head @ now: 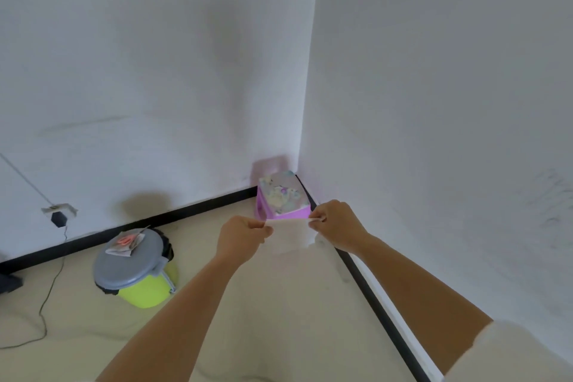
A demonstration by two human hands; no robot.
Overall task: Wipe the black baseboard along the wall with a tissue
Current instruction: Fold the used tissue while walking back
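White tissue (pixel 290 232) hangs spread near the black baseboard (pixel 186 212).

Site: plain domestic room | white walls (pixel 155 71) meet at a corner, black baseboard (pixel 186 211), beige floor (pixel 279 319) | lime bin (pixel 145 291) with grey lid | purple tissue box (pixel 283 195) in floor corner | wall socket (pixel 59 214), trailing cable (pixel 49 288)

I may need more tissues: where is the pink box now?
Head view, centre: the pink box sits on the floor in the wall corner, against the baseboard.

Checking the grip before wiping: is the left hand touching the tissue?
Touching. The head view shows the left hand pinching the upper left corner of the tissue.
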